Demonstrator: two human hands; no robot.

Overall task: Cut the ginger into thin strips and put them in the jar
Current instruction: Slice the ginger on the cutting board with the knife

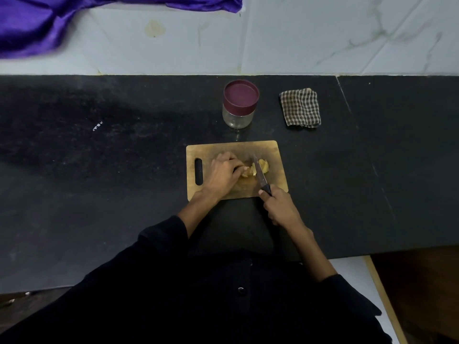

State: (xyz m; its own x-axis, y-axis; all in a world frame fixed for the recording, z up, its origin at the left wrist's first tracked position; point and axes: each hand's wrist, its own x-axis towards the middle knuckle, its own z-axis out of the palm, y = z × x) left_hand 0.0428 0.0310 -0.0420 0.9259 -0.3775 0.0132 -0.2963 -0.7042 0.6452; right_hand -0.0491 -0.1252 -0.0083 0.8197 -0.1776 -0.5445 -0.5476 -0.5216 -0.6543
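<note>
Your left hand (223, 173) holds the ginger (255, 168) down on the wooden cutting board (270, 150), the fingers curled over its left end. Your right hand (278, 204) has a closed grip around the dark handle of the knife (260, 176), and the blade stands across the ginger, near the middle of the piece. The ginger looks only partly cut; no thin strips are visible yet.

The main danger is the left fingertips. They lie just beside the blade, and if the ginger rolls or the knife slips on the uneven surface, the edge can go toward them. Keep the fingertips tucked back.

The jar (238, 105) stands behind the board on the dark worktop (99, 170), and its maroon lid (241, 94) is on. You must open it before the strips can go in, so some strips may fall on the worktop if you carry them first.
</note>
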